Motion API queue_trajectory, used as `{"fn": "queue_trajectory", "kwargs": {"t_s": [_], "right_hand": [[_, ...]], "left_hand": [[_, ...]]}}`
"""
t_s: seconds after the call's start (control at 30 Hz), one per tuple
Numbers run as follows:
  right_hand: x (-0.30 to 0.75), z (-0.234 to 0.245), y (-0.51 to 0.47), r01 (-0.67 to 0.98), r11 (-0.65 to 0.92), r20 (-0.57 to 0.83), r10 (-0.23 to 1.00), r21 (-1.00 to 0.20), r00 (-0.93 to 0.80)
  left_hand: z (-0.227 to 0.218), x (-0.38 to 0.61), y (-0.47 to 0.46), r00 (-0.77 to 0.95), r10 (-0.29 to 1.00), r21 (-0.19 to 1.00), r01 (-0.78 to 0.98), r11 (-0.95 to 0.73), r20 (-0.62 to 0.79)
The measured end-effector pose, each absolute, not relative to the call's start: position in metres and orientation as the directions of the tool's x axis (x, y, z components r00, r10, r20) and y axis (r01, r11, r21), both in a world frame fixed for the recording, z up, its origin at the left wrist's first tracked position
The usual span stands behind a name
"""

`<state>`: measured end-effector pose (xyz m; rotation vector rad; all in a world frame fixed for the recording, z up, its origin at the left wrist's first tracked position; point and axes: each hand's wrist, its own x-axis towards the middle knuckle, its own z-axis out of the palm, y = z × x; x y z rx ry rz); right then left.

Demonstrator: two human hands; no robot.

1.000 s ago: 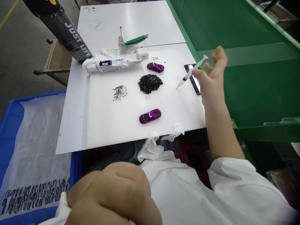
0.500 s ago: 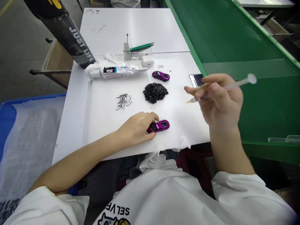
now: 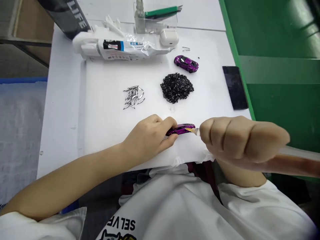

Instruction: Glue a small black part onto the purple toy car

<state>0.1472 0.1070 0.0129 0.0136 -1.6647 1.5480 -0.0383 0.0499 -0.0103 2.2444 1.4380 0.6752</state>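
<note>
My left hand (image 3: 150, 136) grips a purple toy car (image 3: 182, 129) at the near edge of the white board (image 3: 105, 123), tilting it on its side. My right hand (image 3: 240, 140) is closed in a fist round a syringe (image 3: 297, 152), whose orange tip (image 3: 193, 131) touches the car's right end. A second purple car (image 3: 186, 63) stands farther back. Between the two cars lies a heap of small black parts (image 3: 177, 87). A small scatter of thin metal pieces (image 3: 133, 96) lies to its left.
A glue tube in clear wrap (image 3: 120, 49), a white earbud case (image 3: 169, 36) and a clear holder with a green tool (image 3: 160, 13) line the back. A dark phone (image 3: 235, 87) lies at the right by the green conveyor (image 3: 280, 66). A blue crate (image 3: 22, 126) sits left.
My right hand has swung in from the right and brought the syringe tip onto the near car. My left hand has tipped that car up. The view has dropped closer to the board.
</note>
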Motion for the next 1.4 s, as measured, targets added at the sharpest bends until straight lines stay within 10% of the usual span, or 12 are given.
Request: {"fn": "queue_trajectory", "kwargs": {"t_s": [1.13, 1.4], "right_hand": [[0.151, 0.009, 0.102, -0.436, 0.335, 0.549, 0.552, -0.835, -0.628], [0.164, 0.023, 0.109, 0.083, 0.279, 0.164, 0.753, -0.957, -0.637]], "left_hand": [[-0.012, -0.038, 0.052, 0.362, 0.910, 0.540, 0.734, -0.412, 0.203], [-0.011, -0.038, 0.052, 0.375, 0.907, 0.547, 0.726, -0.416, 0.193]]}}
